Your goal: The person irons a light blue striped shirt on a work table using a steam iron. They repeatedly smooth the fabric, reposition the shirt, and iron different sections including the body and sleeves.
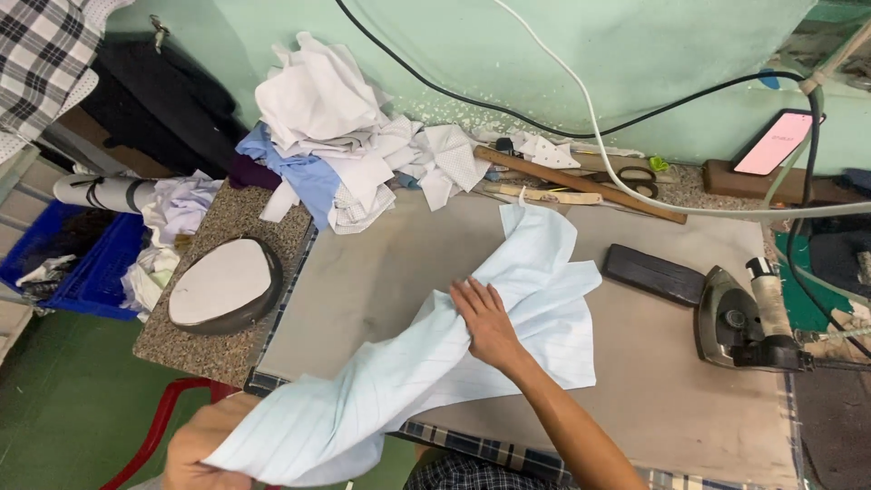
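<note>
A pink-lit phone (776, 142) leans at the wall, right. Your right hand (488, 320) presses flat on the pale blue striped cloth (526, 299) on the board (363, 281); your left hand (195, 451) grips its trailing end.

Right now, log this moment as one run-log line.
left hand: grips light blue striped cloth end off the ironing table | right hand: flat on cloth | iron: parked right

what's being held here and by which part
A pale blue striped cloth. The left hand grips its near end, off the table's front edge; the right hand lies flat on its middle, pressing it to the table.
</note>
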